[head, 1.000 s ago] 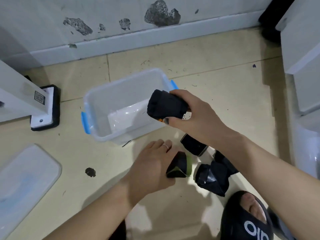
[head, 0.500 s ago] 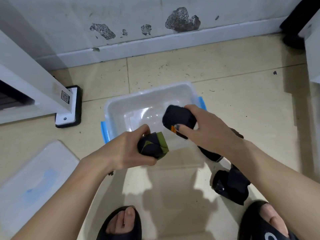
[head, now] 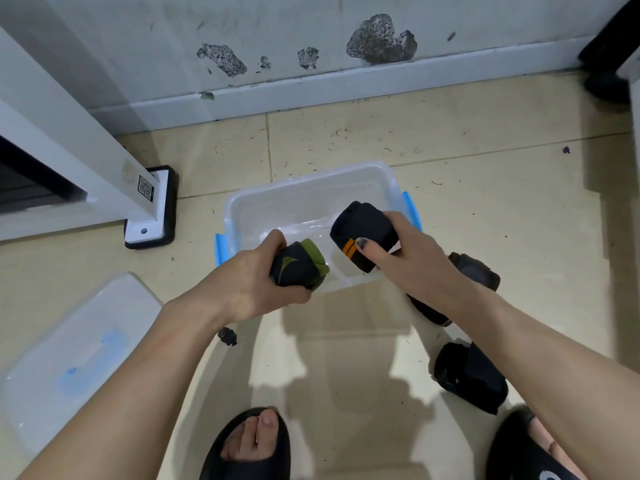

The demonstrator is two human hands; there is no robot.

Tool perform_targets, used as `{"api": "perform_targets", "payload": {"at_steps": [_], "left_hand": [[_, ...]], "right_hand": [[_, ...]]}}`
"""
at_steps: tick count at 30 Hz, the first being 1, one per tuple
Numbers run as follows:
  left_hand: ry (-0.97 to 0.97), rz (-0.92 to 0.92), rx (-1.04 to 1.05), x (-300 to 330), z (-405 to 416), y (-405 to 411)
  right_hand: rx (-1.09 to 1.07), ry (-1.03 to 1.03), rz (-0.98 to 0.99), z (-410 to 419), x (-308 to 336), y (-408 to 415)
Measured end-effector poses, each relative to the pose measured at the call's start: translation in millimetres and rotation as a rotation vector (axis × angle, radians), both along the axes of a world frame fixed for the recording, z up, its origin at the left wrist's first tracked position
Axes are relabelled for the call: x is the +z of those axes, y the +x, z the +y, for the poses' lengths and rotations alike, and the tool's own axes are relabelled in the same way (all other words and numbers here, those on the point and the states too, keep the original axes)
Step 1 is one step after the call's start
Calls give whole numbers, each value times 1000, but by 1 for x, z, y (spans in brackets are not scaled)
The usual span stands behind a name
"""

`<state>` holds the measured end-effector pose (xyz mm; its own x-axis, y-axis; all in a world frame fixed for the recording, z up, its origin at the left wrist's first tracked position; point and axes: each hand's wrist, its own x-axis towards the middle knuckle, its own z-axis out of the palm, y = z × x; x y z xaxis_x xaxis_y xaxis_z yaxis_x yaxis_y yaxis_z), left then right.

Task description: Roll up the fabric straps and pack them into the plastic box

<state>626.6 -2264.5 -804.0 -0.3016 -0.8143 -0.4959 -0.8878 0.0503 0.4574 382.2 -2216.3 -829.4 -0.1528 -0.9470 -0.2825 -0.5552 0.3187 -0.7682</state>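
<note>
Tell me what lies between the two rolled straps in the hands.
In the head view, only the plastic box and its bare floor show between the green-edged roll and the orange-striped roll.

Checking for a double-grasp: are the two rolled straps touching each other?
Apart. The head view shows the green-edged roll in the left hand and the orange-striped roll in the right hand, with clear box visible between them.

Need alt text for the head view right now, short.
Left hand grips a green-edged rolled strap and right hand an orange-striped one, both over the clear plastic box. More dark straps lie on the floor at right.
</note>
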Motion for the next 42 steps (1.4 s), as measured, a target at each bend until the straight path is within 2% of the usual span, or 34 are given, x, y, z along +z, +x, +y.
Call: {"api": "perform_targets", "payload": {"at_steps": [4,8,10,12,14,18,21,26,32,35,38,42], "left_hand": [[50,-68,1,5,1,2],[184,-108,-54,10,7,6],[193,-109,-99,10,7,7],[122,-128,-165,4,9,6],[-5,-159,-262,-7,9,2],[-377,-391,-444,-37,4,-12],[-566,-583,-505,-62,0,-23],[-542,-742,-473,-99,2,-25],[-583,-745,-388,-113,6,-21],[-608,-743,-385,-115,10,-20],[-660,-768,-398,-119,13,-18],[-726,-819,-363,-119,14,-15]], "right_hand": [[-42,68,-14,6,2,1],[38,206,67,24,13,0],[72,309,70,33,25,1],[140,364,135,42,36,4],[232,340,301,46,43,9],[398,77,752,24,33,11],[508,-23,843,5,2,12],[627,22,996,1,-48,29],[625,35,1178,0,-51,30],[611,17,1075,-4,-47,32],[567,94,957,-1,-45,32],[482,106,887,0,-45,28]]}}
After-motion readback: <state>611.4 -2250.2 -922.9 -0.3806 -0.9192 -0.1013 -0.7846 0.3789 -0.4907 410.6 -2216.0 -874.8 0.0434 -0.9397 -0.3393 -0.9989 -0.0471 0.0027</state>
